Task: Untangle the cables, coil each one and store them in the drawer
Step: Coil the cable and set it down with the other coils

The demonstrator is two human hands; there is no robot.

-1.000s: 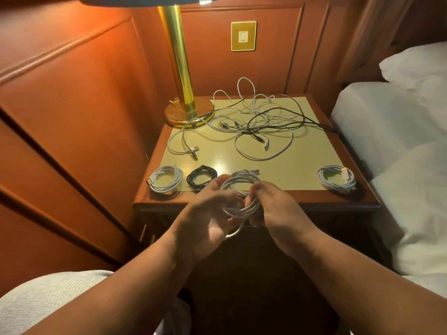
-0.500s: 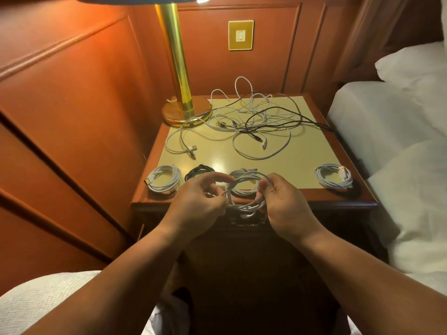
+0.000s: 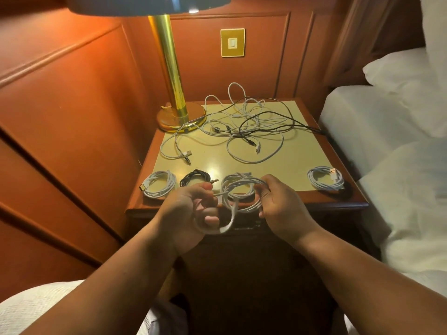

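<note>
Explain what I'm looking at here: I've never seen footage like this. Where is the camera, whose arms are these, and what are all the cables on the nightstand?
There is no machine: a person wears one wide-angle camera on the head, looking forward and down, so the two bare arms are their own. The left hand and right hand together hold a white cable that is being wound into a coil; its loose end loops under the left hand. On the nightstand four finished coils lie along the front: a white coil at the left, a black coil, another white one partly hidden behind the held cable, and one at the right. Behind them sprawls a tangle of white and black cables, beside a brass lamp. A bed stands to the right.
</note>
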